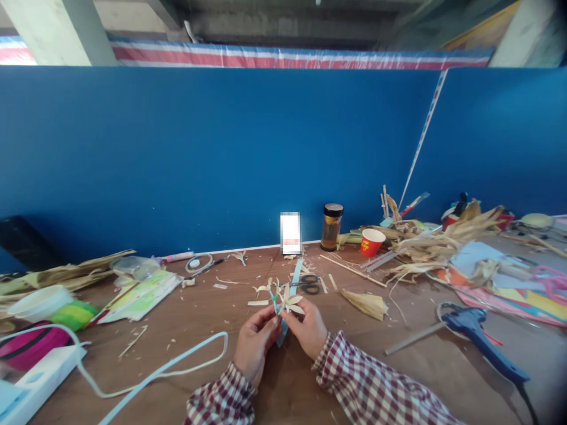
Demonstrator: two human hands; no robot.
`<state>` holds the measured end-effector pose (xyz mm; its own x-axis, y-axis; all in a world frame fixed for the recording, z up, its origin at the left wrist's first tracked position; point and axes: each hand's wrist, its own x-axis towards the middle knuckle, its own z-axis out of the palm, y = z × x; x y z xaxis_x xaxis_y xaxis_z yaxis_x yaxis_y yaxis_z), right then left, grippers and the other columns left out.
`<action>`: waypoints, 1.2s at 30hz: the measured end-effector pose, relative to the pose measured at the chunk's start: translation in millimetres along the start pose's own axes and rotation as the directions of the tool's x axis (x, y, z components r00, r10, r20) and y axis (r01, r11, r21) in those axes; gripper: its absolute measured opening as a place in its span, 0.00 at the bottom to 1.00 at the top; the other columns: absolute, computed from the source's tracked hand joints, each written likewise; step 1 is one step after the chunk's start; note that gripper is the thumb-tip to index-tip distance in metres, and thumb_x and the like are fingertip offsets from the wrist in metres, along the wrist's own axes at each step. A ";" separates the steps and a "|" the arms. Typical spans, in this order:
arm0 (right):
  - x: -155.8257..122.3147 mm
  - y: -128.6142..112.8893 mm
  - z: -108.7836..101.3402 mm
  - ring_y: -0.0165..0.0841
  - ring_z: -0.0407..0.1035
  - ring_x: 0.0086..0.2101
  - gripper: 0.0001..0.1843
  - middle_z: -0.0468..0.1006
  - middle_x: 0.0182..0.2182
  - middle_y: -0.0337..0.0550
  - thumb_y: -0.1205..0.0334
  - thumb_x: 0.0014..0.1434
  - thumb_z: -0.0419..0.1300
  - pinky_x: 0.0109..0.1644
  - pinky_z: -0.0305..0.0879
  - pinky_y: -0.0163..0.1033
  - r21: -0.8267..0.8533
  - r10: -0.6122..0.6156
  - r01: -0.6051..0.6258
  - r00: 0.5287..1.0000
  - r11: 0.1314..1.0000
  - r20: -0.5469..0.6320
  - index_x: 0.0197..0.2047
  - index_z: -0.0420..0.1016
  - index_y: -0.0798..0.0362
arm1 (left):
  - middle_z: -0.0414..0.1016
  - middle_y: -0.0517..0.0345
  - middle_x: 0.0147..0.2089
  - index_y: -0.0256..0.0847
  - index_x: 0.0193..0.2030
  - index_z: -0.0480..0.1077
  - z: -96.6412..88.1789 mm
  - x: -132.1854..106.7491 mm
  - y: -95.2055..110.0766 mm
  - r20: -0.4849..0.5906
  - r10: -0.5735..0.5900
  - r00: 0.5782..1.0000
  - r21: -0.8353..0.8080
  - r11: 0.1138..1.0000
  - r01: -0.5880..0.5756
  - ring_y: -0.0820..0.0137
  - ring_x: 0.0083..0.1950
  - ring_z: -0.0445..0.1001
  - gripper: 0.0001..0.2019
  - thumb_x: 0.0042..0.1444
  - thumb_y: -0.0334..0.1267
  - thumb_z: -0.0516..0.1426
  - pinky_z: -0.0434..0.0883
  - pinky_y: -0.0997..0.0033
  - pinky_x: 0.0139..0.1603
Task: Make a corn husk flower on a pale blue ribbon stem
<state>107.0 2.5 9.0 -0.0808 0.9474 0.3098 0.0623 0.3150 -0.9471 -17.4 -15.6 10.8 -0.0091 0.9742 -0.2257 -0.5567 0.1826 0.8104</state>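
Observation:
My left hand and my right hand meet low in the middle of the view, over a brown wooden table. Both pinch a small pale straw flower with thin dried-husk petals, fixed to a light blue strip that runs up and away from my fingers. The fingers of both hands are closed round the piece. Black scissors lie just behind my hands. Both sleeves are red-and-white checked.
A blue glue gun lies at right, a dried husk between it and my hands. A red paper cup, a dark jar and piled corn husks line the blue partition. White power strip, cable, tape rolls at left.

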 end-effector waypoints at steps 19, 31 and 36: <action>-0.1 -4.3 -0.6 0.30 0.66 0.28 0.06 0.74 0.28 0.40 0.62 0.53 0.58 0.33 0.63 0.33 -0.001 0.028 -0.028 0.999 1.000 -0.038 0.34 0.71 0.55 | 0.77 0.56 0.34 0.37 0.36 0.75 -0.7 0.5 -0.3 -0.009 -0.008 1.000 0.028 1.000 0.008 0.74 0.32 0.74 0.16 0.35 0.34 0.67 0.72 0.78 0.34; -0.3 -2.3 0.7 0.29 0.64 0.26 0.07 0.72 0.26 0.39 0.61 0.53 0.58 0.30 0.62 0.32 0.010 0.044 -0.043 0.999 0.999 -0.033 0.34 0.70 0.55 | 0.77 0.55 0.34 0.36 0.35 0.75 1.1 -0.7 1.8 -0.015 -0.007 1.000 0.061 0.998 0.008 0.74 0.33 0.74 0.16 0.36 0.35 0.67 0.71 0.78 0.33; -0.4 -0.9 -0.1 0.29 0.65 0.27 0.07 0.73 0.27 0.40 0.60 0.53 0.58 0.30 0.62 0.32 0.008 0.030 -0.030 0.999 1.000 -0.034 0.34 0.70 0.55 | 0.77 0.56 0.33 0.36 0.35 0.75 1.2 -1.1 2.0 -0.012 -0.015 1.000 0.058 0.998 0.016 0.74 0.31 0.74 0.16 0.36 0.35 0.67 0.71 0.77 0.33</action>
<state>107.1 1.9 9.8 -0.0447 0.9578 0.2841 0.0564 0.2863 -0.9565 -17.5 -16.1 13.3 -0.0109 0.9696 -0.2446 -0.5080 0.2053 0.8365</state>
